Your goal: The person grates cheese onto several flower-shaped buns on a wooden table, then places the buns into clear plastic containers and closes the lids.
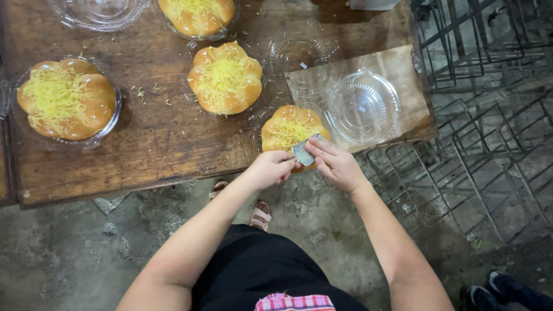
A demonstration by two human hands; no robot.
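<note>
Both hands meet at the near edge of the wooden worktop (161,144), over a cheese-topped bun (286,129) sitting in a clear plastic container. The left hand (269,169) is curled, its fingertips pinched on the lower edge of a small silver-grey label or sticker (303,151) (its exact kind cannot be told). The right hand (336,166) is also partly closed, thumb and forefinger gripping the same piece from the other side, so the piece is held between the two hands just above the bun's near edge. To the right of that bun an open clear lid (363,106) lies on a sheet of brown paper (403,75). Three more cheese-topped buns stand further back: one in the centre (225,78), one at the left (66,98), one at the top edge (197,15). Loose cheese shreds (147,92) are scattered on the wood. Dark metal racks (478,115) stand on the concrete floor to the right.
</note>
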